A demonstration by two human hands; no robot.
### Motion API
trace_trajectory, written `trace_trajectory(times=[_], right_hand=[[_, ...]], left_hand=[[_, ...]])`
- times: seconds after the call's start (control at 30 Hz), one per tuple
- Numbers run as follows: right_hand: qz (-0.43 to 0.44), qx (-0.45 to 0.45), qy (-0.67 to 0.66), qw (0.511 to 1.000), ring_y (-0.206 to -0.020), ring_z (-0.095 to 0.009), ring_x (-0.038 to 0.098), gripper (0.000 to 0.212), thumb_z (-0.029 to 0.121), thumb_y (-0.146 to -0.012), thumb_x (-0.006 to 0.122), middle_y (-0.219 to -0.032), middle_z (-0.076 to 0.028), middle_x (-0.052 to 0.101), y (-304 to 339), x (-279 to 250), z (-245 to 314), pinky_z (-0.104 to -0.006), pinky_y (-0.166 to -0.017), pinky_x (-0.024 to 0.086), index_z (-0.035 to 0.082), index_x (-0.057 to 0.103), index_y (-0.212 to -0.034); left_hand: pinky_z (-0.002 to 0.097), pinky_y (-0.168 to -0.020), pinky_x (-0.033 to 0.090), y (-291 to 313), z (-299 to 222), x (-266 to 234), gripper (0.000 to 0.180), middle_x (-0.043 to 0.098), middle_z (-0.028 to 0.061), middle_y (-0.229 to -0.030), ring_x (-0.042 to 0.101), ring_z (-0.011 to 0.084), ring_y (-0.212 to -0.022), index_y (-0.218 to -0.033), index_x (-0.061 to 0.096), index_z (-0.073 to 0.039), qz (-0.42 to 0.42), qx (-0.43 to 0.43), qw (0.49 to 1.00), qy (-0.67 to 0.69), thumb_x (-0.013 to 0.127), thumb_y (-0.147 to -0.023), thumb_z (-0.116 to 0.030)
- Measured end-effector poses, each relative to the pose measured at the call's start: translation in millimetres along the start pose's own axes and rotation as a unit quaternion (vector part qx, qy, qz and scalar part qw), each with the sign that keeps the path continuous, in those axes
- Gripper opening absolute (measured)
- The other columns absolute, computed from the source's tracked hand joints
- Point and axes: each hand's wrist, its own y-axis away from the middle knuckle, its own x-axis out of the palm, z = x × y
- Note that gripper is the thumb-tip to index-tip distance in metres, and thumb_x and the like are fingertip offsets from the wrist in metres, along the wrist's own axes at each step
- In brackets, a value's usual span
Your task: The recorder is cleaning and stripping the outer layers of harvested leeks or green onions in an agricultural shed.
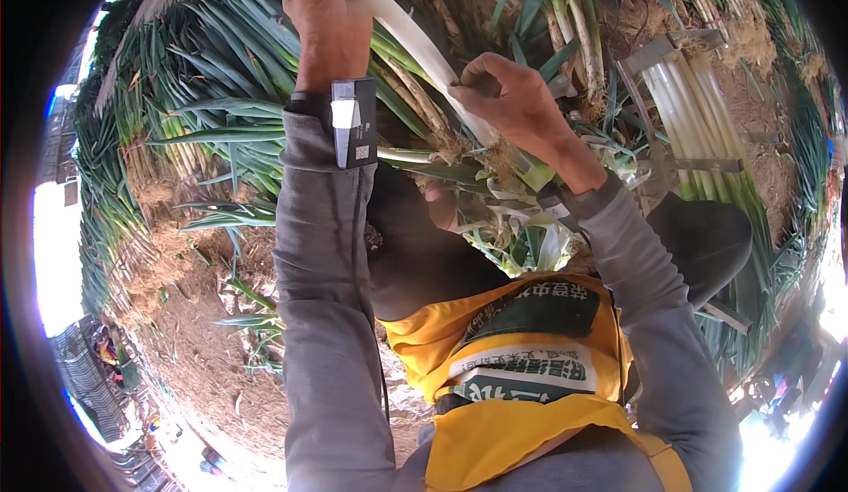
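A long large green onion (pixel 411 37) slants across the top middle, its thick white stalk running down to the roots at lower right. My left hand (pixel 331 11) is closed around its upper part, at the picture's top edge. Lower down, my right hand (pixel 517 103) has thumb and forefinger pinched at the side of the white stalk, the other fingers curled. Whether a strip of outer skin is between those fingers is too small to tell. Root ends and loose peeled leaves (pixel 552 245) lie below my right hand, in front of my yellow apron (pixel 521 430).
Rows of green onions with green tops (pixel 221 59) fill the left side. White stalks (pixel 693 108) lie together in a metal frame (pixel 707 165) at the right. More onions with roots (pixel 579 41) lie at the far side. Dry soil (pixel 203 351) shows at the lower left.
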Motion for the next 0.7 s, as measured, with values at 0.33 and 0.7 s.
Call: trace_trajectory(times=[0.33,0.7], right_hand=[[0.027,-0.027,0.035,0.999,-0.072,-0.024,0.065,0.018,0.012,-0.083,0.07,-0.082,-0.013,0.067,5,2,3,-0.035,-0.069,0.051,0.0,0.065,-0.096],[-0.065,-0.075,-0.073,0.992,-0.071,-0.01,0.064,0.012,0.003,-0.09,0.069,-0.081,-0.003,0.064,34,0,-6,-0.0285,-0.06,0.05,0.002,0.059,-0.096]], left_hand=[[0.0365,-0.073,0.047,7,-2,1,0.022,0.049,0.0046,-0.091,0.051,0.0168,-0.079,-0.12,0.054,-0.006,0.026,0.02,0.999,0.0,0.059,-0.104,-0.021],[0.038,-0.072,0.047,-57,-2,-59,0.019,0.054,0.0138,-0.094,0.052,0.0235,-0.08,-0.113,0.049,-0.006,0.098,-0.059,0.988,0.104,0.056,-0.105,-0.022]])
